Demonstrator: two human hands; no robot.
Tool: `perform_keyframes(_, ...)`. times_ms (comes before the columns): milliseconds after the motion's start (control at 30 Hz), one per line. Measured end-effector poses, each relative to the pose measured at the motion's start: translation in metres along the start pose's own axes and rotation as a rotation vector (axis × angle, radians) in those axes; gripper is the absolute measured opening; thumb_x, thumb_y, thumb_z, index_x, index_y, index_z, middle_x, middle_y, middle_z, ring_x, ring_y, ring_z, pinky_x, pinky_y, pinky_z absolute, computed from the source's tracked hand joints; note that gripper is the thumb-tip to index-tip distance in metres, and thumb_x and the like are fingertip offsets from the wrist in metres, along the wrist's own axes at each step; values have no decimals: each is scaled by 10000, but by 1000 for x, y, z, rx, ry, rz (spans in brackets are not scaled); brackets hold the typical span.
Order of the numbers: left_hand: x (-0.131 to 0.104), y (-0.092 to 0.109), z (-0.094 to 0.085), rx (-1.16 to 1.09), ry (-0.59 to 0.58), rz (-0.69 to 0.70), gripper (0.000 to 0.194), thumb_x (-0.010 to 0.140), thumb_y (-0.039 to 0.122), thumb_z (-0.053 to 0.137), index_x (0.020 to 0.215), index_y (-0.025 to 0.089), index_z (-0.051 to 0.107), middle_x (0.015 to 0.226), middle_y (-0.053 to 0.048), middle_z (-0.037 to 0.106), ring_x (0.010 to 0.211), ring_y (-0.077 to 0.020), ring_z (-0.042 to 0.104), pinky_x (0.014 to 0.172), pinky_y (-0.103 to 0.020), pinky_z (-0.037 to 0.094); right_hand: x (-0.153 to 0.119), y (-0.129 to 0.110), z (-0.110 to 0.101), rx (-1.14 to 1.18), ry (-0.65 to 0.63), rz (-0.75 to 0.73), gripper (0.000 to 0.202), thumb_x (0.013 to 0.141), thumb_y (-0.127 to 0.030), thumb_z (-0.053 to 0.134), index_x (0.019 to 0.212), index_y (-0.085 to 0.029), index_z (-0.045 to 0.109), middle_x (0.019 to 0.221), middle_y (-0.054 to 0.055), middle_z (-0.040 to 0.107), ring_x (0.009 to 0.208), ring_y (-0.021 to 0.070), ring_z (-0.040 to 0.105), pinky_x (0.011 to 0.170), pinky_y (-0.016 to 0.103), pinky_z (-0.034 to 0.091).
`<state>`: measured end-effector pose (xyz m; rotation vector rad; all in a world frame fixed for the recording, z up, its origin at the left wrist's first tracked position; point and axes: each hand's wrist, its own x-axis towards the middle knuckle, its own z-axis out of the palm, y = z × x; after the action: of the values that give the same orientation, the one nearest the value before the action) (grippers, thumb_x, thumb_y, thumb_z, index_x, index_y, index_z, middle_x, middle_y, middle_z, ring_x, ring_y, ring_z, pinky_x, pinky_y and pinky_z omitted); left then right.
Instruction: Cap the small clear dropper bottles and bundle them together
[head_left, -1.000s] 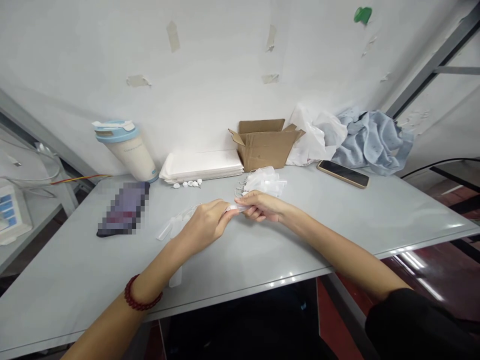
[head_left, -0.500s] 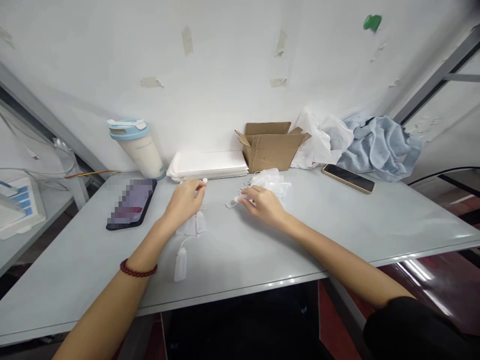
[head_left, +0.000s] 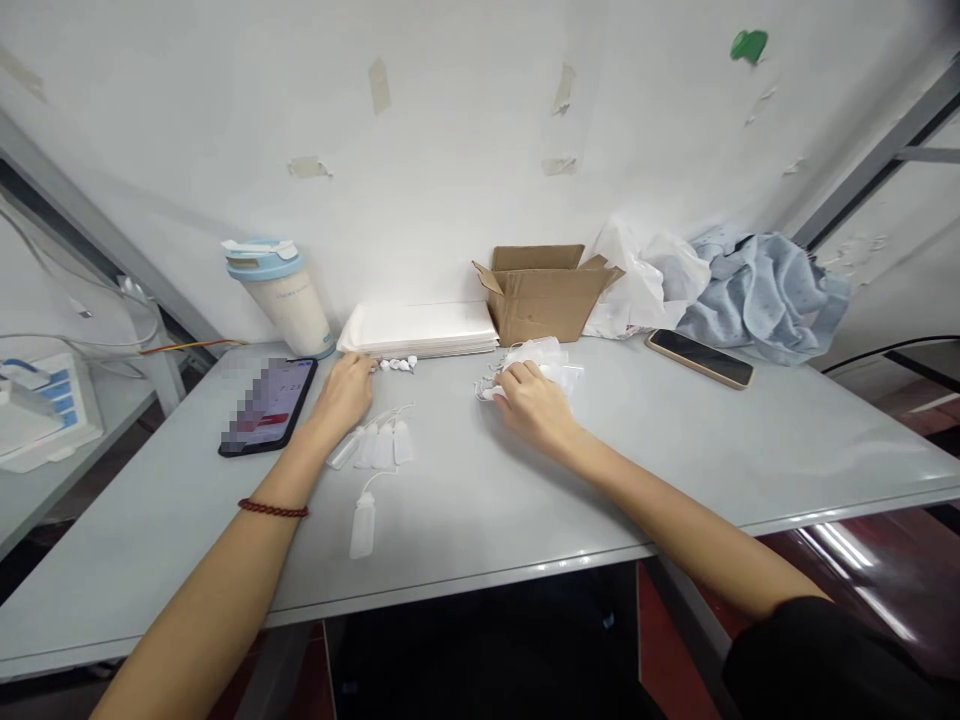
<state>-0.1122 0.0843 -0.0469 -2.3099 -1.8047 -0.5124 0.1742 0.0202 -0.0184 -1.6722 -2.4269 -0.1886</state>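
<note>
Small white caps [head_left: 397, 365] lie in a row in front of the stack of white sheets [head_left: 420, 325]. Beside the row's left end is my left hand [head_left: 347, 392], its fingers bent together; whatever they hold is hidden. Several clear plastic bottles with thin tubes [head_left: 384, 445] lie fanned out right of my left wrist, and one more bottle [head_left: 362, 525] lies nearer the table edge. My right hand [head_left: 531, 402] rests with curled fingers at a pile of clear bottles [head_left: 551, 352] with white tubes. What its fingertips grip is too small to make out.
A phone [head_left: 270, 405] and a blue-lidded cup [head_left: 289, 300] stand left. An open cardboard box [head_left: 544, 300] sits behind the pile, beside a white plastic bag [head_left: 645, 285]. Farther right are another phone [head_left: 699, 358] and blue cloth [head_left: 765, 300]. The table's front edge [head_left: 480, 583] runs below.
My left hand has moved left, uncovering the row of caps and the fanned bottles. My right hand has shifted slightly right, closer over the pile.
</note>
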Motion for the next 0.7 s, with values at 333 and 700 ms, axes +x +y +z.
perform_keyframes(333,2,-1,3,-20,-52,-6,352,830,168,435,1059,84,689,1082,-196,697,1050,-328,630,929,-419,470,-2,-2,1,-54,-66,22,216,916,-140,465,1053,-116,630,1083,165,612,1027,278,498,627,314,419)
perform_keyframes(700,-1,40,-28,-573,-114,-232,282,671,304,646,892,142,711,894,-97,749,850,-273,692,816,-374,527,-3,-4,13,10,131,-104,209,911,-125,461,1032,-96,628,1091,184,597,974,282,484,715,357,441)
